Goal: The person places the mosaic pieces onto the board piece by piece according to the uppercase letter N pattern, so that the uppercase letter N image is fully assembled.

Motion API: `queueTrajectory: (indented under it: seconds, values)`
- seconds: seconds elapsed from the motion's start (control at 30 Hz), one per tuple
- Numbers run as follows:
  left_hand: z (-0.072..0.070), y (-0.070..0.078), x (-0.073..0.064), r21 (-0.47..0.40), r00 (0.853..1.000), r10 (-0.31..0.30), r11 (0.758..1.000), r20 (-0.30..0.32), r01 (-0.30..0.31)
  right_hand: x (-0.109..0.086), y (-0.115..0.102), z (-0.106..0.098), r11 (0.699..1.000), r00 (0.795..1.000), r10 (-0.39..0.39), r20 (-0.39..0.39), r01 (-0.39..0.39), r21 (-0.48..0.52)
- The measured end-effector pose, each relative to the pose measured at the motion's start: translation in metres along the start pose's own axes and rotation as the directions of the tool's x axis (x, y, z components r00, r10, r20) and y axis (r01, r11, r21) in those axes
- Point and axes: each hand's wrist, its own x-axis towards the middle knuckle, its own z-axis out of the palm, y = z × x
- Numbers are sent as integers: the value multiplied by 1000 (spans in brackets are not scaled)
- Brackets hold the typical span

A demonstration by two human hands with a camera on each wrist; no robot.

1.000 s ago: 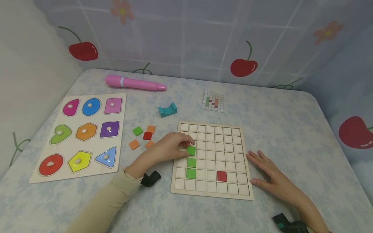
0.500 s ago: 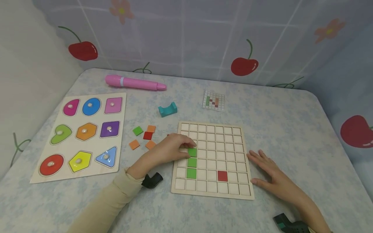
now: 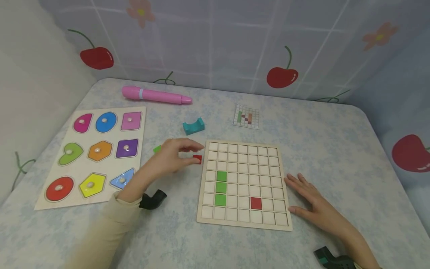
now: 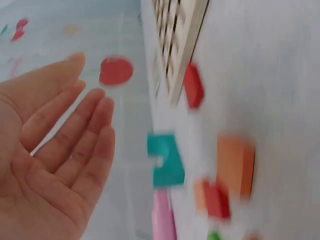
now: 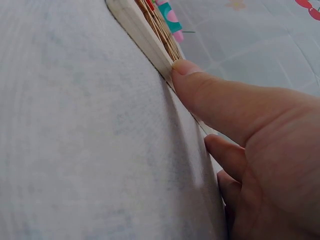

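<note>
A wooden grid board (image 3: 244, 225) lies on the table, with three green square tiles (image 3: 221, 187) stacked in one column and a red tile (image 3: 256, 203) in a cell to their right. My left hand (image 3: 168, 160) hovers left of the board over loose tiles, its fingers loosely bent and nothing between them. Just past its thumb, a loose red tile (image 3: 199, 158) lies beside the board; orange tiles (image 4: 235, 165) show blurred in the left wrist view. My right hand (image 3: 315, 205) rests at the board's right edge, thumb tip (image 5: 186, 67) touching the side.
A shape puzzle board (image 3: 111, 157) with knobbed pieces lies at the left. Behind are a pink pen-shaped toy (image 3: 161, 97), a teal curved block (image 3: 194, 127) and a small pattern card (image 3: 246, 116). A patterned curtain (image 3: 215, 45) hangs behind the table.
My left hand let go of a green tile, which now lies in its cell atop the green column, and moved left over the loose tiles. The right hand stayed at the board's edge.
</note>
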Motion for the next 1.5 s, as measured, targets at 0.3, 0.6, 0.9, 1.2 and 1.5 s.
queueTrajectory:
  seconds: [0.3,0.6,0.9,1.2,1.5]
  values:
    - [-45,-40,-32,-89,928,-322,946,-189,311,-1,2,0,1000,1000,-13,-5,13,1]
    - [-41,-55,-35,47,905,-406,909,-129,414,-2,3,2,1000,1000,-9,-9,9,11]
    - [-35,-57,-29,85,920,-360,923,-157,376,-2,1,2,1000,1000,2,-9,-2,10]
    - [-36,-55,-32,86,917,-355,923,-180,374,0,1,1,1000,1000,5,-6,-5,0]
    - [-39,-25,-28,61,946,-254,961,-204,271,-2,0,1,1000,1000,22,-8,-22,-5]
